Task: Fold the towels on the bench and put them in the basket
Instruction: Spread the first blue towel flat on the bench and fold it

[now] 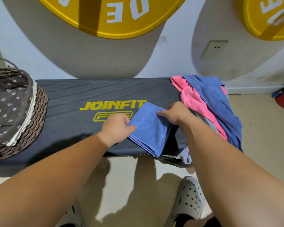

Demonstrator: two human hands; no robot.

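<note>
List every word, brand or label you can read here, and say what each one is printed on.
"JOINFIT": yellow letters on the top of the bench.
Yellow outlined badge below it on the bench: partly hidden by the left hand, not readable.
"DE": white letters, upside down, on the yellow disc on the wall.
White letters on the second yellow disc, upper right: cut off, not readable.

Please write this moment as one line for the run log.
step: folding | hands: left hand, right hand on folded blue towel | pile: unfolded | basket: no towel visible
</note>
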